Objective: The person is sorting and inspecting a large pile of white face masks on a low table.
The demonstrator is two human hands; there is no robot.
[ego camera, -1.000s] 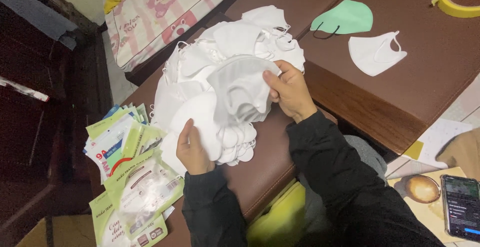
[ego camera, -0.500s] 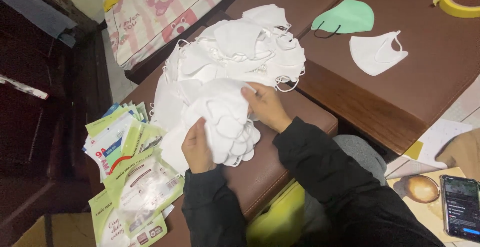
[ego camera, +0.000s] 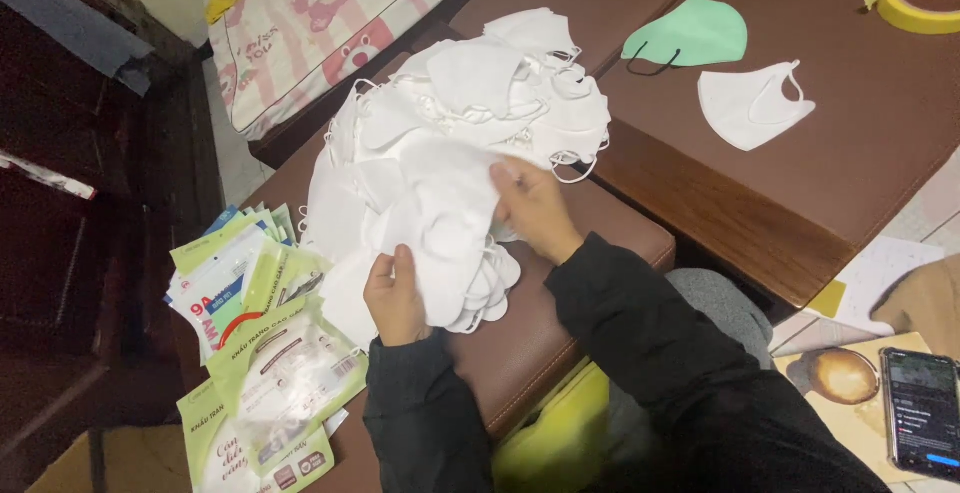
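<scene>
Both hands in the white mask pile (ego camera: pixel 450 123) on the near brown stool (ego camera: pixel 560 323). Left hand (ego camera: pixel 395 298) grips one white mask (ego camera: pixel 440 243) at its near edge; right hand (ego camera: pixel 535 208) pinches its far side. Packets (ego camera: pixel 260 353) lie left.

A home room: cartoon-print bedding (ego camera: pixel 330 33), brown wooden table (ego camera: pixel 800 193), cushioned bench (ego camera: pixel 560 323), phone (ego camera: pixel 922 411) nearby.

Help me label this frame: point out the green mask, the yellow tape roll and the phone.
green mask (ego camera: pixel 693 33), head view, middle of its cloth.
yellow tape roll (ego camera: pixel 905 13), head view, left side of its ring.
phone (ego camera: pixel 922 415), head view, middle of its screen.
</scene>
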